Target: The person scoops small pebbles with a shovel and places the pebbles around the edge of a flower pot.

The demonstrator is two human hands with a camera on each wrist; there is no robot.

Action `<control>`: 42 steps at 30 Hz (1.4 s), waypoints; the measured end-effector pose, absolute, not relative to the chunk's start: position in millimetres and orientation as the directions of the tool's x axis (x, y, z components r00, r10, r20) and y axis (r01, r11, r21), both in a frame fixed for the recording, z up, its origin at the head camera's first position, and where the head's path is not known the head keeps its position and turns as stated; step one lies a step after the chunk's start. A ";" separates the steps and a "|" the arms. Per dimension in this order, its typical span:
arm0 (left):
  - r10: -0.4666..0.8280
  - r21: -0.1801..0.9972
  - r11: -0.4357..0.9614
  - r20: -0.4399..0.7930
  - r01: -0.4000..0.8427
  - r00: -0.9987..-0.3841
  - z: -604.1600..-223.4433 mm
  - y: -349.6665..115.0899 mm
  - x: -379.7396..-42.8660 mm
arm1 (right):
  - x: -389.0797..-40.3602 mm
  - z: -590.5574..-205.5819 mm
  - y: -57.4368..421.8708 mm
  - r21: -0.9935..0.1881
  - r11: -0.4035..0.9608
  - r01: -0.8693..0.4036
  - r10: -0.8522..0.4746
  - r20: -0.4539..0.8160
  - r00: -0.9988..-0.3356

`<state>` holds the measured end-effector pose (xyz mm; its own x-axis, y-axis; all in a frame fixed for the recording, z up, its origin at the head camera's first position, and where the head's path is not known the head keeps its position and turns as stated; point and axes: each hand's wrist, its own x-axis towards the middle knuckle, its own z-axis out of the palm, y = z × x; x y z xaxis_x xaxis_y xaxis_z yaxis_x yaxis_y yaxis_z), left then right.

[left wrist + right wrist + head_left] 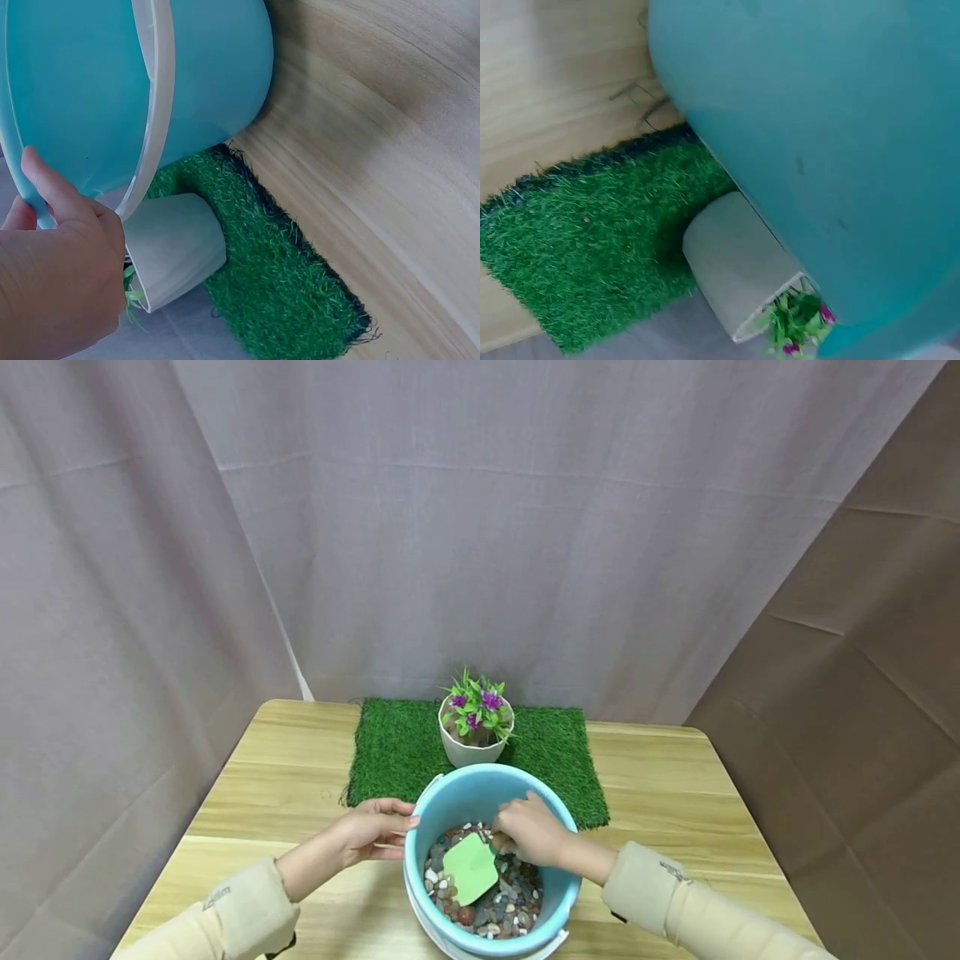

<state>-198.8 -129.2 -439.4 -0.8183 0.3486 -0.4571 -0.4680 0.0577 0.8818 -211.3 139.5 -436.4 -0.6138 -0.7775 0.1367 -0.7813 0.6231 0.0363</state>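
Note:
A light blue bucket (453, 802) stands on the table, with mixed pebbles (491, 917) covering its bottom. My left hand (371, 833) grips the bucket's left rim, which the left wrist view shows between thumb and fingers. Inside the bucket, my right hand (534, 829) is curled round the handle end of a light green shovel (470, 868). The shovel's flat blade lies over the pebbles, tilted toward the left. Most of its handle is hidden by the fingers. The right wrist view shows mainly the bucket wall (817, 135), not the hand.
Just behind the bucket, a white pot (476, 753) with purple flowers (491, 700) stands on a green turf mat (397, 747). The bucket's white carrying handle (159, 90) hangs down its side. Wooden tabletop (285, 777) extends to both sides, with grey curtains (525, 568) behind.

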 end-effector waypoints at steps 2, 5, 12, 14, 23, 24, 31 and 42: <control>0.347 0.880 0.055 -0.460 -0.473 -0.817 -440.2 -128.8 -197.6 | -209.5 -440.1 140.3 -0.040 0.633 -0.773 -0.767 0.103 -0.633; 0.343 0.883 0.055 -0.456 -0.467 -0.821 -441.1 -129.0 -196.8 | -208.9 -444.3 141.4 -0.088 0.641 -0.762 -0.757 0.093 -0.647; 0.350 0.887 0.053 -0.446 -0.458 -0.824 -440.7 -129.2 -197.3 | -211.9 -443.7 144.2 -0.117 0.654 -0.747 -0.745 0.072 -0.663; 0.349 0.885 0.054 -0.451 -0.463 -0.822 -440.0 -128.9 -197.1 | -212.9 -442.7 145.8 -0.111 0.655 -0.747 -0.746 0.064 -0.663; 0.353 0.879 0.053 -0.460 -0.473 -0.815 -441.9 -129.9 -197.5 | -215.1 -431.3 153.2 -0.172 0.643 -0.746 -0.751 0.053 -0.659; 0.354 0.880 0.055 -0.459 -0.472 -0.815 -441.4 -129.7 -197.5 | -215.6 -429.7 153.7 -0.189 0.642 -0.743 -0.749 0.052 -0.661; 0.355 0.885 0.063 -0.451 -0.461 -0.819 -438.8 -129.5 -198.2 | -217.4 -418.8 157.8 -0.252 0.634 -0.732 -0.747 0.045 -0.663; 0.350 0.881 0.065 -0.461 -0.470 -0.816 -437.9 -129.4 -197.4 | -216.6 -412.1 165.0 -0.363 0.625 -0.691 -0.741 0.000 -0.671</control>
